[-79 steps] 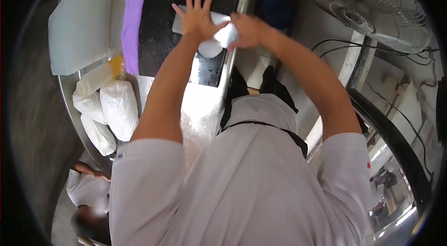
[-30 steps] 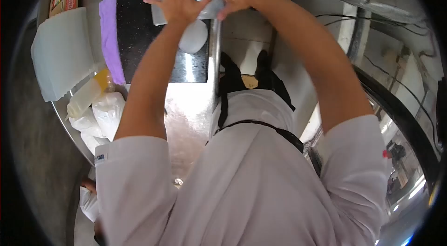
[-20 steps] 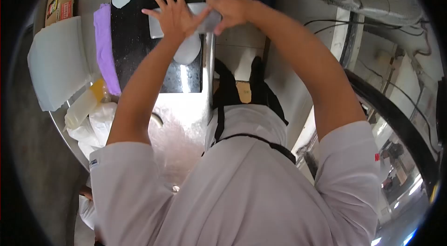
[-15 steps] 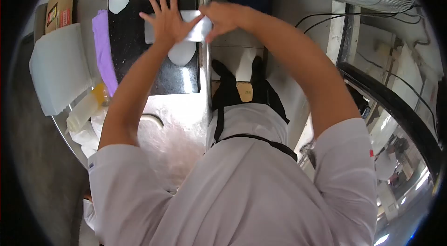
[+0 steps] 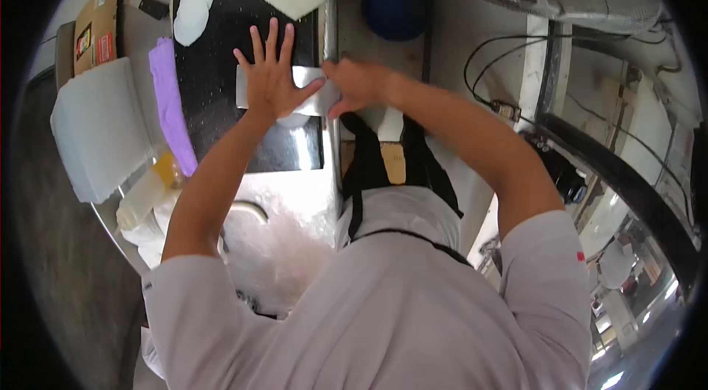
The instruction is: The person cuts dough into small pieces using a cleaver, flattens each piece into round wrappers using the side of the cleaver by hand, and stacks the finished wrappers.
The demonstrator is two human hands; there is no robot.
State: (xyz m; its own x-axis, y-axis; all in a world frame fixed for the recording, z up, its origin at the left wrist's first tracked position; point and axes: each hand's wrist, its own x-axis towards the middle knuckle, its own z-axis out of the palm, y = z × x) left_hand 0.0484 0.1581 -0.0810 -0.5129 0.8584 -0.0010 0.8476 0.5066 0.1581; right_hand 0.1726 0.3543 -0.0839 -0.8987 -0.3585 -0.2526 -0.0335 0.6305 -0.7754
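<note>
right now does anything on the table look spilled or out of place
Slightly: pale specks are scattered on the black board between the purple cloth and the left hand, perhaps loose residue, standing out on its dark surface. Nothing else looks clearly spilled or damaged.

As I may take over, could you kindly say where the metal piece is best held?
Probably by the right end of the metal piece, coming from the right: it lies flat under the spread left hand, and that end lies at the table edge.
</note>
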